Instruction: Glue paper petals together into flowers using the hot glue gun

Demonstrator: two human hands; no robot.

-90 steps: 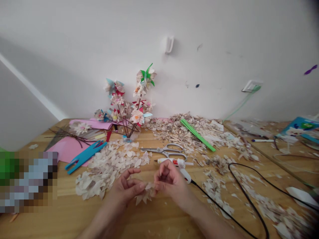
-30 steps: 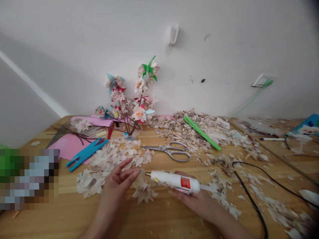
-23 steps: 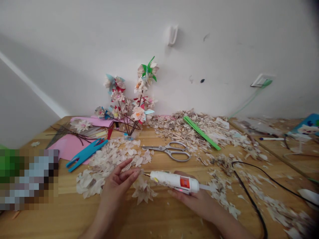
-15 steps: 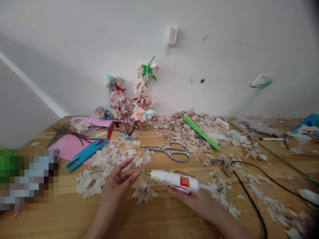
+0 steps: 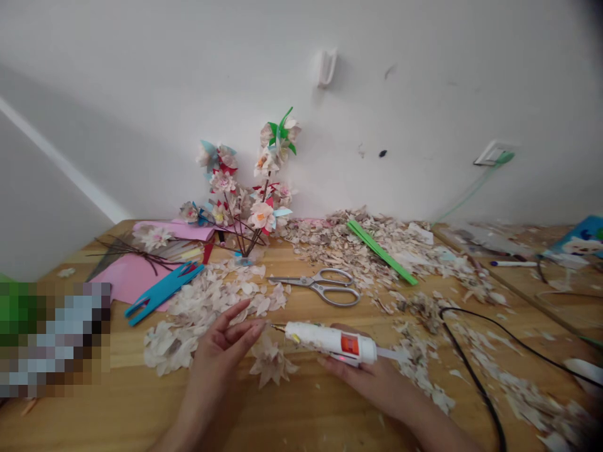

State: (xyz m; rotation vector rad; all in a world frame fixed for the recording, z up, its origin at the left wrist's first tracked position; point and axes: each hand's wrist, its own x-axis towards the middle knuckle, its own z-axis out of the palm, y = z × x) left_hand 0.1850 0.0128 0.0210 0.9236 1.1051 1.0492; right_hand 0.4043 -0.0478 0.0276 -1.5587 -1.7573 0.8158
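My right hand (image 5: 362, 376) is wrapped round a white hot glue gun (image 5: 315, 339) with an orange-red label, a glue stick (image 5: 391, 354) poking from its back end. Its metal nozzle points left, right at the fingertips of my left hand (image 5: 228, 339). Thumb and forefinger of that hand are pinched together; what they hold is too small to make out. Just below the nozzle, a pale flower (image 5: 272, 364) made of petals lies on the wooden table (image 5: 292, 420). A heap of loose pale petals (image 5: 207, 295) spreads behind my left hand.
Silver scissors (image 5: 336, 292) lie beyond the glue gun. Made-up flowers on stems (image 5: 261, 213) stand by the wall. Blue strips (image 5: 162, 292), pink paper (image 5: 127, 279) and thin twigs (image 5: 151, 255) are at left. Dried scraps (image 5: 330, 238), a green strip (image 5: 381, 252) and a black cable (image 5: 464, 351) are at right.
Almost nothing differs. Both hands and the glue gun hold the same place, and the black cable at right has shifted very slightly.
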